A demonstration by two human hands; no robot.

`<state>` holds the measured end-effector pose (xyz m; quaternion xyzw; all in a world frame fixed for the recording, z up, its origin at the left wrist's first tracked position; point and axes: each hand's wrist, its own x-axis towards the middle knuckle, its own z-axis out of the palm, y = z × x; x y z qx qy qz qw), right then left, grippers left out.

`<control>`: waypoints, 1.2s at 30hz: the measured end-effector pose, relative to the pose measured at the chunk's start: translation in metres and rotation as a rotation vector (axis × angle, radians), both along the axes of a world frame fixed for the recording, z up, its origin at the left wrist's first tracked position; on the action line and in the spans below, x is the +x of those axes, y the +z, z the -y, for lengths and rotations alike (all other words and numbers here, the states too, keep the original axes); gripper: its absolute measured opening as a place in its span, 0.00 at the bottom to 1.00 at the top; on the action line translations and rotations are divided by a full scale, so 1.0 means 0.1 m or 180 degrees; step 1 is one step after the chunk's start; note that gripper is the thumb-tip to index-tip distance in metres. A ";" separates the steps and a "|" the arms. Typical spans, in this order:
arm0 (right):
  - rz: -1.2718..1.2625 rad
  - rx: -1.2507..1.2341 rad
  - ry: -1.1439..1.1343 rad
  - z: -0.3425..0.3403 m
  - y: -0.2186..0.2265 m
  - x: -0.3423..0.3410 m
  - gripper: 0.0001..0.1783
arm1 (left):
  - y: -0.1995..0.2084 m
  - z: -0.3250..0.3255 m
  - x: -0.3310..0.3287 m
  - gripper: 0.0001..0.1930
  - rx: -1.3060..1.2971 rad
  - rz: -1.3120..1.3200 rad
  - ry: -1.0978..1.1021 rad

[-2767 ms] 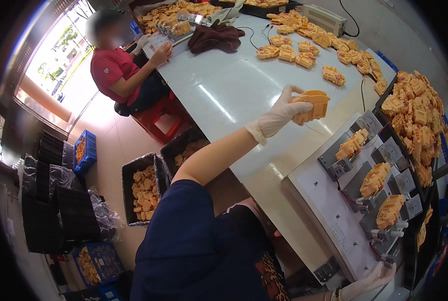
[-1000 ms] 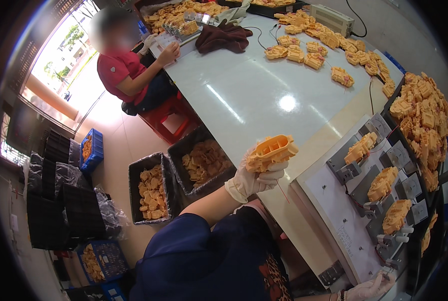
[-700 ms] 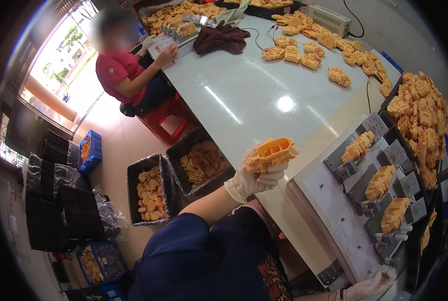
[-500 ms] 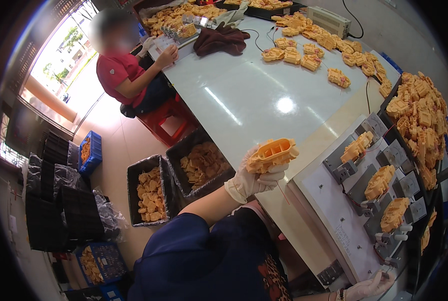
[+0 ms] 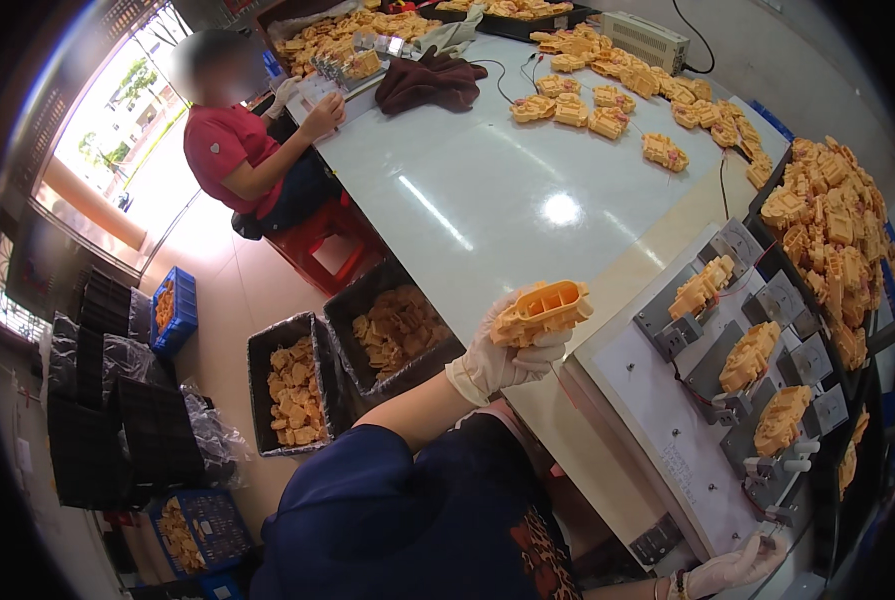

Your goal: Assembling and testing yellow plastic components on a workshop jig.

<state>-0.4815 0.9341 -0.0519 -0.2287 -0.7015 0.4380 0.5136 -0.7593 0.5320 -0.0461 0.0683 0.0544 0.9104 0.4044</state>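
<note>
My gloved left hand (image 5: 507, 348) is closed round a light-orange plastic housing (image 5: 542, 312), held above the table's front edge with its divided open side up. At the lower right my gloved right hand (image 5: 737, 568) reaches to the near end of a test fixture (image 5: 657, 430), fingers closed by a small metal part I cannot make out. Three similar housings sit in a row on that fixture: an upper one (image 5: 702, 286), a middle one (image 5: 750, 356) and a lower one (image 5: 782, 420). Grey clamp blocks and wires stand beside them.
A heaped tray of housings (image 5: 832, 235) stands beyond the fixture. More housings (image 5: 609, 122) lie on the table (image 5: 447, 180), near a dark cloth (image 5: 432, 82) and a power box (image 5: 647, 42). A co-worker (image 5: 232, 145) sits at far left; lined bins (image 5: 252, 375) stand on the floor.
The whole view has shifted slightly. My left hand still holds the housing in about the same place, and my right hand stays at the fixture's near end.
</note>
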 end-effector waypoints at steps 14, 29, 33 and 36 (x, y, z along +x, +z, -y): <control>-0.0697 0.0441 -0.0107 0.65 0.68 -0.56 0.12 | -0.07 -0.22 0.09 0.30 0.0289 0.0273 -0.0412; -0.0908 0.0184 -0.0131 0.71 0.70 -0.59 0.13 | -0.02 -0.22 0.14 0.30 0.0086 0.0246 -0.0197; -0.0749 0.0309 -0.0216 0.69 0.69 -0.57 0.13 | -0.03 -0.23 0.14 0.31 0.0226 0.0280 -0.0234; -0.0817 0.0242 -0.0181 0.72 0.70 -0.58 0.13 | -0.02 -0.23 0.14 0.31 0.0235 0.0412 -0.0190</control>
